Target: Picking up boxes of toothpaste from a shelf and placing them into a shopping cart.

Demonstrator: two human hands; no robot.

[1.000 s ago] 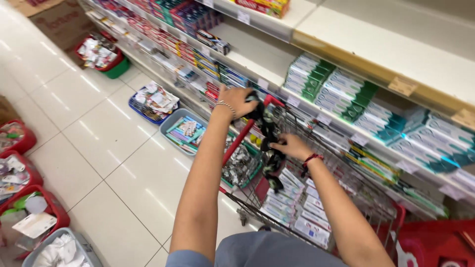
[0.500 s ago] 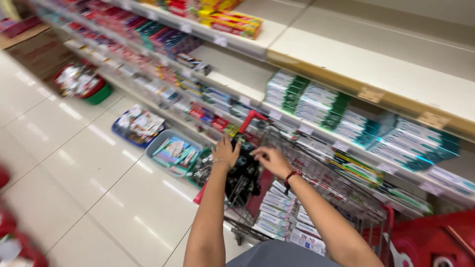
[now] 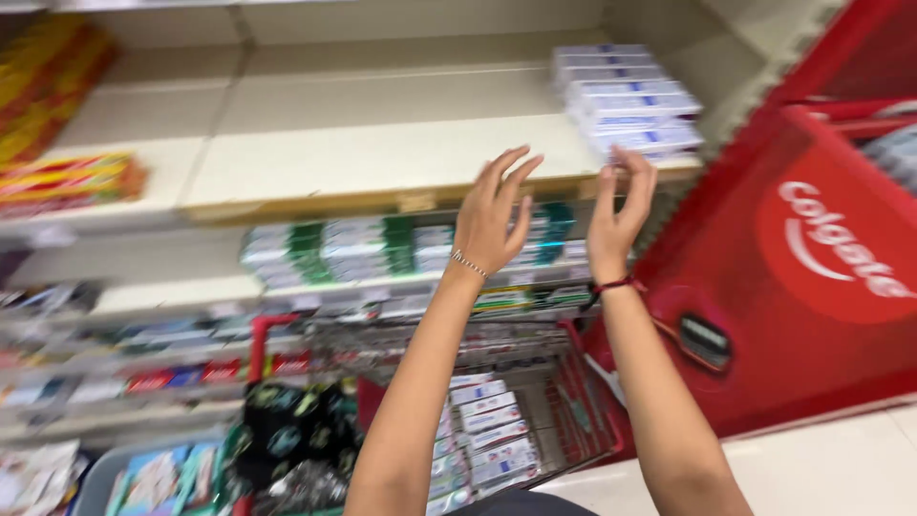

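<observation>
Boxes [image 3: 626, 100] sit stacked at the right end of the shelf [image 3: 382, 162]. Both hands are raised before it, empty: left hand [image 3: 492, 215] with fingers spread, right hand [image 3: 619, 210] loosely curled just below the stack. Cart [image 3: 497, 420] stands below.

bare shelf [image 3: 382, 158] — boxes [image 3: 626, 100] (right) block

Cream metal shop shelves [image 3: 382, 158] run across the view, the upper one mostly bare. A tall red display panel [image 3: 764, 287] stands at the right. Pale glossy floor tiles [image 3: 841, 459] show below it, under bright, even store light; much is motion-blurred.
</observation>
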